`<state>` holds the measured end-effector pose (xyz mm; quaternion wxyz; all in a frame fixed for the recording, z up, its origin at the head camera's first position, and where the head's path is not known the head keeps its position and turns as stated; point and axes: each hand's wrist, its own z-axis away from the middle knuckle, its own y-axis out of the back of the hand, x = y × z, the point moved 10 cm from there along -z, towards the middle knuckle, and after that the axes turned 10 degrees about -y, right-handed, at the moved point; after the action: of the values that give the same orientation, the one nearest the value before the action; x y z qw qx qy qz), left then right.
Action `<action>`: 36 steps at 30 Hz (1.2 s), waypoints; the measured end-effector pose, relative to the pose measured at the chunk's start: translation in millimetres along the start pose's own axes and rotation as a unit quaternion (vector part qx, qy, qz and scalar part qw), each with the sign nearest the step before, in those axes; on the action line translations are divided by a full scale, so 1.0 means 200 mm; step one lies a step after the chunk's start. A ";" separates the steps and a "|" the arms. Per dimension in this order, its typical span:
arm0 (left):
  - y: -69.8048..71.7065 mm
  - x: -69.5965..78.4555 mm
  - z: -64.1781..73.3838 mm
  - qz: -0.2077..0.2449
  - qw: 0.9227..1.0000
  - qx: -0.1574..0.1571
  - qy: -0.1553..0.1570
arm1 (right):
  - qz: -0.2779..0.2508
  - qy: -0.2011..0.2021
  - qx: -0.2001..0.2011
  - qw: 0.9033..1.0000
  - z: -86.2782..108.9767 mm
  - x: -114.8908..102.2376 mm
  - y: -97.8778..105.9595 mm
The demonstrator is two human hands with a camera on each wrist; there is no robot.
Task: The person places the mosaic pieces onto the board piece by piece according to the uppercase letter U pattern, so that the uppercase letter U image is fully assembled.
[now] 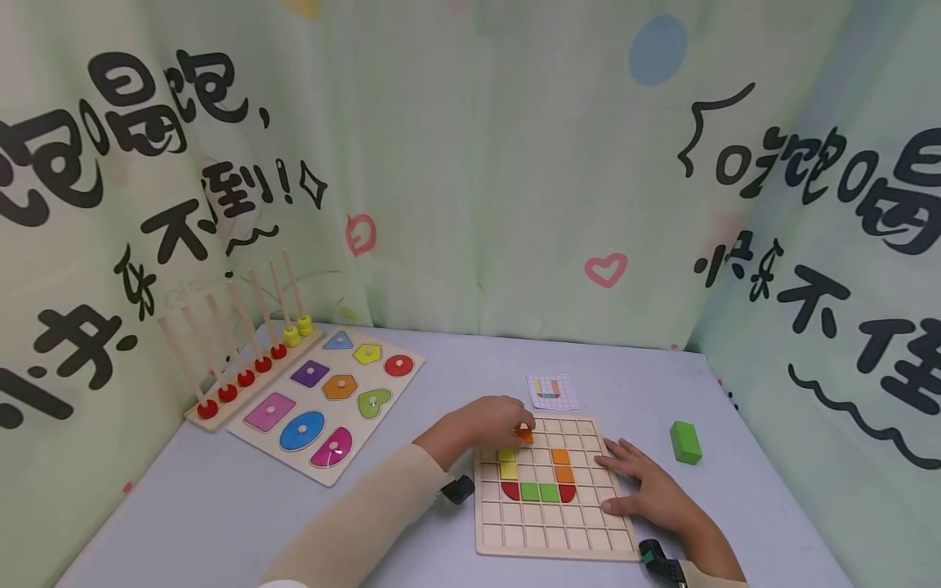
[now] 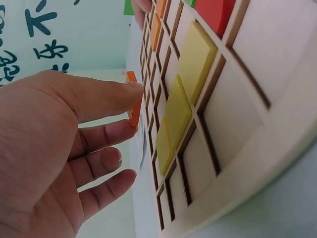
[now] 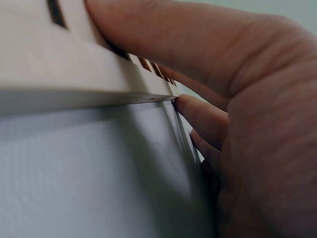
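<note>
My left hand [image 1: 491, 420] pinches an orange tile [image 2: 132, 99] between thumb and index finger, above the far left part of a wooden grid board [image 1: 559, 552]. The other left fingers are loosely bent. Yellow tiles [image 2: 197, 59] sit in a column of cells below that hand. Green tiles [image 1: 540, 492] lie in a row between two red rounded tiles [image 1: 510, 491], with orange tiles [image 1: 562, 465] in a column at the right. My right hand [image 1: 654, 486] rests at the board's right edge, its thumb [image 3: 148, 29] on top and another finger touching the edge.
Behind the board lies a printed pattern card [image 1: 553, 392]. A green block [image 1: 686, 443] stands to the right. On the left are a shape puzzle board [image 1: 353, 392] and a peg rack [image 1: 283, 353] with red and yellow beads. A printed curtain [image 1: 470, 163] surrounds the table.
</note>
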<state>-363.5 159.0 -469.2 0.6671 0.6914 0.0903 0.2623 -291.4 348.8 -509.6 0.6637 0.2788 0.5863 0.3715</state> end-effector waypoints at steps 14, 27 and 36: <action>0.00 0.08 -0.09 0.037 0.999 0.003 0.013 | -0.002 -0.016 -0.007 1.000 0.00 0.00 0.01; -0.03 0.08 -0.18 0.027 1.000 0.005 0.007 | -0.008 -0.021 -0.009 1.000 -0.01 0.01 -0.01; -0.04 0.10 -0.21 0.023 1.000 0.001 0.008 | -0.005 -0.017 -0.009 1.000 -0.01 0.01 -0.01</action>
<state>-364.3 205.8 -473.8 0.6593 0.6919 0.0800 0.2831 -292.9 349.7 -512.6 0.6782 0.2757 0.5729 0.3686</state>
